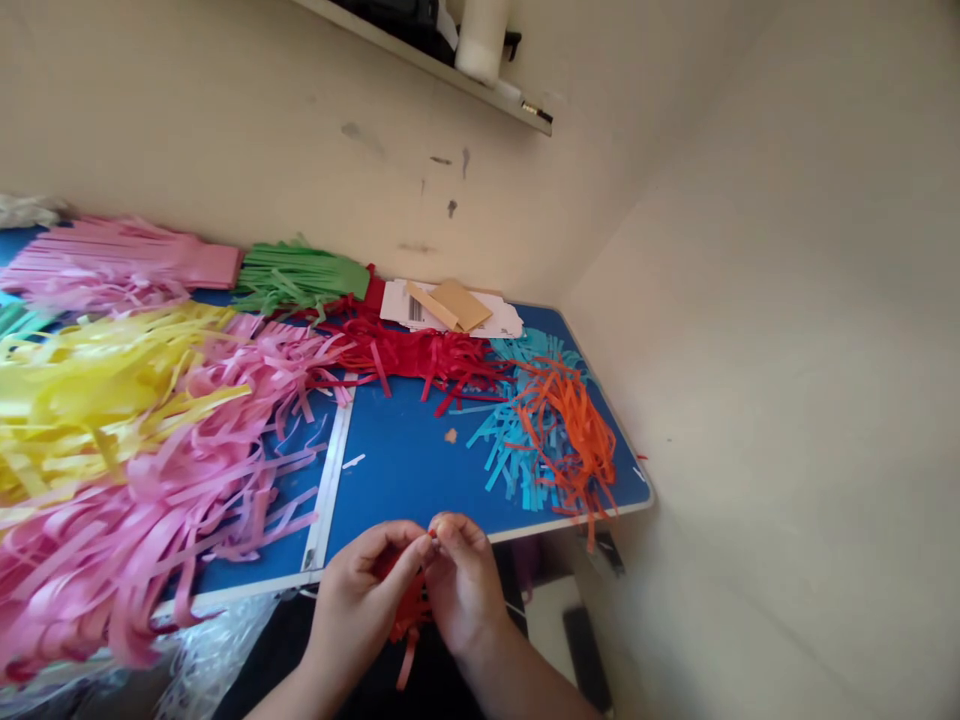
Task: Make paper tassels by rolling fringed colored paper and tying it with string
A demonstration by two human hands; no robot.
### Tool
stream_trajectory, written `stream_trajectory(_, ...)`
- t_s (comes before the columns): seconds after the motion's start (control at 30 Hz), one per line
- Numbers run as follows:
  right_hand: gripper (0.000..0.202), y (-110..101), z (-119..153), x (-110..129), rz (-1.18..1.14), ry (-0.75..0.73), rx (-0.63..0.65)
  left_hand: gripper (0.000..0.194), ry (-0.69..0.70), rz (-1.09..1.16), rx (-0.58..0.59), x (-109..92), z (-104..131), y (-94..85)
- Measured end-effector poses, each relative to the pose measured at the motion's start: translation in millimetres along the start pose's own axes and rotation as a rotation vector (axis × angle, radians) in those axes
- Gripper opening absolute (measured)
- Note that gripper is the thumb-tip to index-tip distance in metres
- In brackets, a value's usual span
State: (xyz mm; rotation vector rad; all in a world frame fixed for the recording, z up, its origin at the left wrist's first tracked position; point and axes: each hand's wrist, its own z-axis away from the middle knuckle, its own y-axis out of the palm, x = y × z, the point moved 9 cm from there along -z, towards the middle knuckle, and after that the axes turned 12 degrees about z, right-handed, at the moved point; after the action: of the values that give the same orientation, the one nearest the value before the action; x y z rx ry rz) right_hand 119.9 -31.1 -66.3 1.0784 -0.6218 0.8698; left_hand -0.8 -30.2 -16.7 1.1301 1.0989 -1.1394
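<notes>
Close to the table's front edge, my left hand (367, 590) and my right hand (461, 575) meet, fingertips pinched together. Between them is the top of an orange paper tassel (409, 610), whose fringe strips hang below, partly hidden by my left hand. Both hands are closed on its small twisted end. Just beyond lies the blue tabletop (405, 460). To the right of my hands, a loose orange fringe bundle (574, 420) rests over light blue fringe paper (517, 450).
Pink fringe (172, 490) and yellow fringe (97, 390) cover the left side. Behind lie pink paper (210, 265), green fringe (300, 275), red fringe (427, 355) and white card (397, 300) with brown cardboard (465, 305). A shelf (420, 65) juts from the wall.
</notes>
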Motion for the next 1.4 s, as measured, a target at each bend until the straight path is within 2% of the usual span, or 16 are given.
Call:
stream_trajectory(0.1, 0.036, -1, 1, -1, 0.034, -0.004, 0.008, 0.03, 0.02, -0.022, 0.017, -2, -1, 0.7)
stream_trajectory(0.27, 0.035, -3, 1, 6, 0.144, -0.081, 0.001, 0.026, 0.155, -0.128, 0.047, -15, -3, -0.8)
stream_trajectory(0.4, 0.035, -5, 1, 4, 0.193, -0.064, 0.02, 0.022, 0.193, -0.125, 0.1, -16, -1, -1.5)
stream_trajectory(0.47, 0.033, -6, 3, 7, 0.227, -0.111, 0.025, 0.021, 0.169, -0.13, 0.111, -12, 2, -2.0)
stream_trajectory(0.57, 0.026, -6, 7, 19, 0.35, -0.247, 0.045, 0.024, 0.141, -0.128, 0.068, -7, 5, -6.4)
stream_trajectory(0.7, 0.015, 3, 10, 36, 0.504, -0.351, 0.167, 0.024, 0.24, -0.246, 0.041, -12, 4, -8.8)
stream_trajectory(0.77, 0.011, 5, 11, 43, 0.565, -0.371, 0.212, 0.021, 0.291, -0.283, 0.065, -16, 3, -8.0)
stream_trajectory(0.9, 0.004, -2, 12, 53, 0.589, -0.437, 0.178, 0.017, 0.352, -0.266, 0.167, -22, 2, -1.7)
stream_trajectory(1.07, 0.011, -8, 8, 35, 0.298, -0.302, 0.22, 0.018, 0.373, -0.231, 0.308, -28, 3, 10.6)
stream_trajectory(1.17, 0.018, -6, 9, 31, 0.216, -0.243, 0.224, 0.012, 0.36, -0.184, 0.35, -32, 1, 13.9)
stream_trajectory(1.23, 0.024, 0, 10, 26, 0.161, -0.153, 0.262, 0.008, 0.32, -0.148, 0.408, -33, 0, 17.5)
stream_trajectory(1.33, 0.032, 8, 14, 19, 0.085, -0.008, 0.338, 0.013, 0.251, -0.137, 0.508, -29, 1, 22.4)
stream_trajectory(1.4, 0.032, 7, 13, 23, 0.083, -0.027, 0.341, 0.017, 0.24, -0.185, 0.509, -26, 0, 20.5)
